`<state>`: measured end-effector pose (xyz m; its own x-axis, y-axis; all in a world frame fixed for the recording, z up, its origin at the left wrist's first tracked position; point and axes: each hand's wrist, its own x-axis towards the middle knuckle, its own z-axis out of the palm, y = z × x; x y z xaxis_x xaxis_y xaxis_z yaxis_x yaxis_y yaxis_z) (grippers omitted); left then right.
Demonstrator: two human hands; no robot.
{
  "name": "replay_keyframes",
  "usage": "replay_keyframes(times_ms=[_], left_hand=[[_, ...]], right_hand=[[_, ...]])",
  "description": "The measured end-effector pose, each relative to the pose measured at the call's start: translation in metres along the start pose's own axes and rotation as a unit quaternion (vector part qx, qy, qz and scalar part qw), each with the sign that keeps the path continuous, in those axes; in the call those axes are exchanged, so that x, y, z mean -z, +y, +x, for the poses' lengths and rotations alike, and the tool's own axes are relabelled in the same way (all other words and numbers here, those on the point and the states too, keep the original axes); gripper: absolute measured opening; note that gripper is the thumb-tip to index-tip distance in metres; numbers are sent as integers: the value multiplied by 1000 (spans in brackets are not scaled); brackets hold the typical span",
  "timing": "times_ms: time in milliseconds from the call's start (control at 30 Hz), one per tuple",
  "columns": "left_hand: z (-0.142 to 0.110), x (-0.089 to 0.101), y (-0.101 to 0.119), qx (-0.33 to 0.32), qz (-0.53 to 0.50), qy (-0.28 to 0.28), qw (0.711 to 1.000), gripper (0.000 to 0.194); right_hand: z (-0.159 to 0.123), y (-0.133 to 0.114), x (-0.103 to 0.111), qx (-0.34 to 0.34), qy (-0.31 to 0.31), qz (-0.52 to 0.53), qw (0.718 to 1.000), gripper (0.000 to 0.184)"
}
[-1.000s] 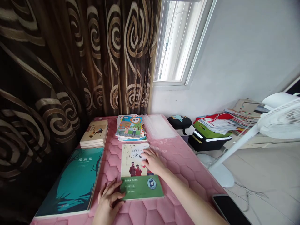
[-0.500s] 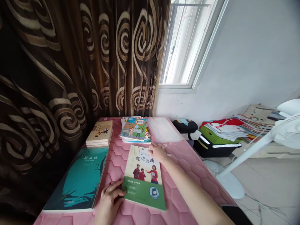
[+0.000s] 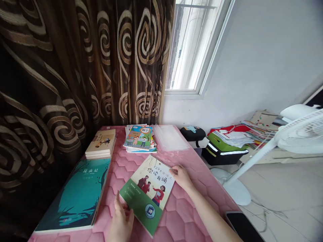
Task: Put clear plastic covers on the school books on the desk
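Note:
A book (image 3: 148, 191) with a cream and green cover lies turned at a slant on the pink quilted surface (image 3: 181, 215). My right hand (image 3: 181, 176) pinches its upper right corner between thumb and fingers. Beside its lower left edge is my left hand (image 3: 121, 215), fingers apart, the index finger raised by the corner; whether it touches the book I cannot tell. To the left lies a large teal book (image 3: 79, 193), with a stack of tan books (image 3: 102, 143) behind it. Further back, a blue textbook (image 3: 138, 136) tops a small pile.
Clear plastic sheets (image 3: 170, 137) lie at the back right. A black phone-like slab (image 3: 242, 227) rests near the right edge. Beyond that edge stand a white fan (image 3: 254, 161) and a green and black box (image 3: 224, 148) with papers. A patterned curtain (image 3: 113, 67) hangs on the left.
The cream and green book has rotated clockwise, its top swinging right with my right hand. My left hand's fingers have lifted and spread from its lower left side. The view has shifted slightly right.

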<state>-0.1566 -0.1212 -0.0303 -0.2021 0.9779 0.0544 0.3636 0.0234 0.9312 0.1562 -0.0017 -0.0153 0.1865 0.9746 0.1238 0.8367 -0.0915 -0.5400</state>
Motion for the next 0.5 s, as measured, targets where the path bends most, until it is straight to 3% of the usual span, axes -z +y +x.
replay_keyframes(times_ms=[133,233,400,500], left_hand=[[-20,-13,-7,27,-108,20,994,75],[-14,-14,-10,49,-132,45,989,71],[44,-6,-2,20,-109,52,992,53],[89,-2,7,10,-23,55,998,46]], right_hand=[[2,1,3,-12,-7,39,999,22],[-3,0,8,-24,-14,51,998,25],[-24,-2,18,-50,-24,54,997,29],[-38,-4,22,-65,-31,61,996,25]])
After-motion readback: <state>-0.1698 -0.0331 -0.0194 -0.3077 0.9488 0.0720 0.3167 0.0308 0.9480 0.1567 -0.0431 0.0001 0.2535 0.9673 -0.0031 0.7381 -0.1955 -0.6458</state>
